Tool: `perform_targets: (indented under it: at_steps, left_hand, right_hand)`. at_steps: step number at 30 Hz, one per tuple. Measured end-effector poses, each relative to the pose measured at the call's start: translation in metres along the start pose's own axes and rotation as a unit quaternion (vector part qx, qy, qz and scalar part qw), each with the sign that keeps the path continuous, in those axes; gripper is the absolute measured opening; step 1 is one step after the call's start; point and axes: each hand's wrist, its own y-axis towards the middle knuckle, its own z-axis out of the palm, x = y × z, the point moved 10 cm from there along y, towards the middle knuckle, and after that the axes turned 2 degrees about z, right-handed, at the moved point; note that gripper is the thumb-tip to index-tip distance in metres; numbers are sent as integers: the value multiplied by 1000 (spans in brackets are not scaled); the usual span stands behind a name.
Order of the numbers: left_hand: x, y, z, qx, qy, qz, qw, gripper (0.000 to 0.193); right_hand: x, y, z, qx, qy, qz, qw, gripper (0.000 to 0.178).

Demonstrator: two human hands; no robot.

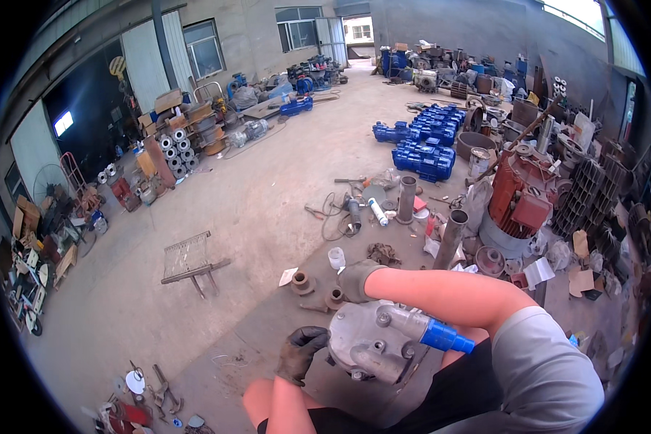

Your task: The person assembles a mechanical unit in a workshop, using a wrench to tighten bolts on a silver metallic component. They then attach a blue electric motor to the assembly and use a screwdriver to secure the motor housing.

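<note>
A grey cast-metal pump or gearbox housing point(362, 336) stands between my legs, with bolts on its top face and a blue-capped pipe stub point(447, 337) slanting to the right. My left hand point(301, 353), in a dark work glove, is beside the housing's left edge. Its fingers are curled together; anything inside them is hidden. Across the far side of the housing reaches my right arm. My gloved right hand point(356, 281) hangs down beside a rusty flanged fitting point(335, 298), its fingertips hidden. A second flanged fitting point(303, 283) sits just left of that one.
Beyond my right hand are a white cup point(336, 257), an angle grinder point(352, 213), a white tube point(378, 212) and upright steel pipes point(452, 239). A large red motor point(522, 192) stands right. Blue motors point(424, 159) line the floor ahead; a low metal stand point(188, 259) is left.
</note>
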Motion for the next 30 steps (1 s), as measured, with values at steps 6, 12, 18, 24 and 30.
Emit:
perform_targets:
  at_steps: [6,12,18,24,30]
  left_hand:
    - [-2,-2,1,0,63,16,998,19]
    - [1,0,-1,18,0,9,1000,17]
    - [-12,0,7,15,26,19,999,19]
    - [5,7,-6,18,9,16,1000,21]
    - [-3,0,0,16,15,-5,1000,21]
  right_hand:
    - [6,23,8,-43,39,-76,995,37]
    - [1,19,6,-21,51,-40,998,34]
    - [-20,10,9,-29,125,46,991,53]
    - [-16,-15,-2,62,98,62,991,59]
    - [3,-18,-7,39,-10,22,999,56]
